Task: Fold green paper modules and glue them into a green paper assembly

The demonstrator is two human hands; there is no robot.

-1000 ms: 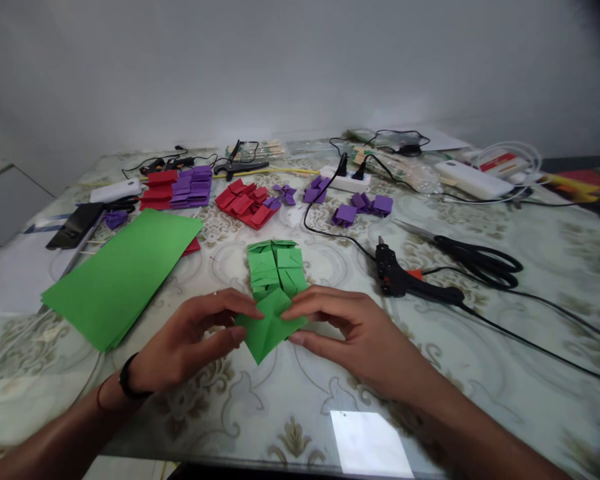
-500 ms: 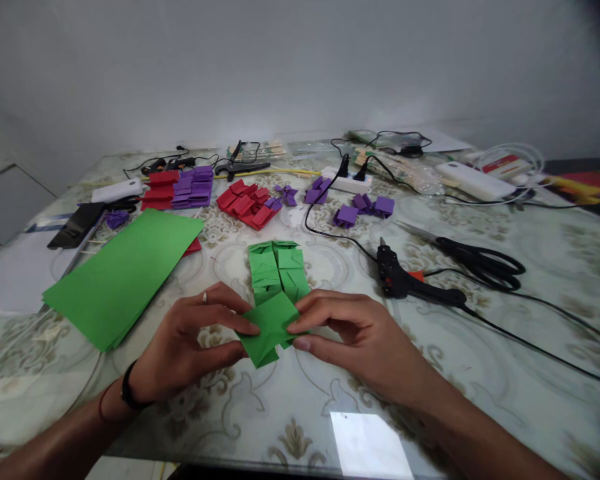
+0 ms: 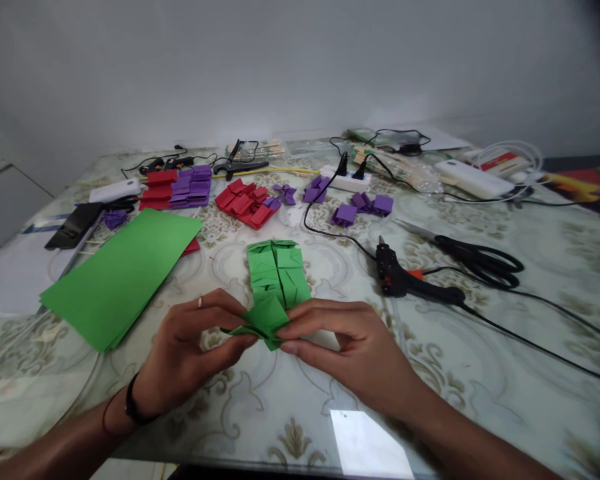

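Note:
A small piece of folded green paper (image 3: 266, 321) is pinched between my two hands above the table. My left hand (image 3: 200, 347) grips its left side between thumb and fingers, where the paper bends up. On the other side, my right hand (image 3: 345, 340) holds the right edge, thumb below and fingers above. Just beyond lie several folded green paper pieces (image 3: 279, 267), set close together in rows. The fingertips hide part of the held paper.
Green paper sheets (image 3: 125, 273) lie to the left. A black glue gun (image 3: 410, 283) and scissors (image 3: 470, 257) rest at the right, with cords around them. Farther back are red folded pieces (image 3: 245, 201), purple folded pieces (image 3: 363, 205) and a white power strip (image 3: 347, 179).
The green paper has gone from lying nearly flat between my fingers to being bent up at the left. My left fingertips have moved slightly inward.

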